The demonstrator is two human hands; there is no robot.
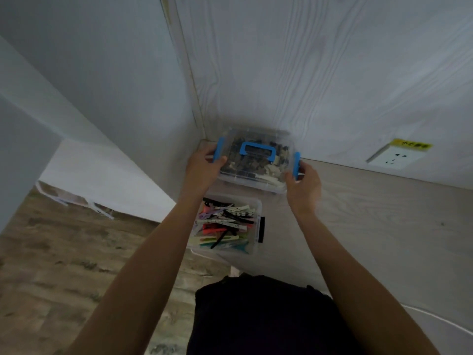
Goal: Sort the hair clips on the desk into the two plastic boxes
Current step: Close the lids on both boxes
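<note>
A clear plastic box with a lid, blue handle and blue side latches stands in the desk's far left corner, filled with dark and pale hair clips. My left hand grips its left end at the blue latch. My right hand grips its right end, fingers curled at the other latch. Nearer to me an open clear box holds several long clips in pink, green, white and black. It sits at the desk's left edge.
The pale wooden desk stretches to the right. A white wood-grain wall rises behind it, with a wall socket and a yellow label at the right. Left of the desk lies a wooden floor. Dark clothing fills the bottom centre.
</note>
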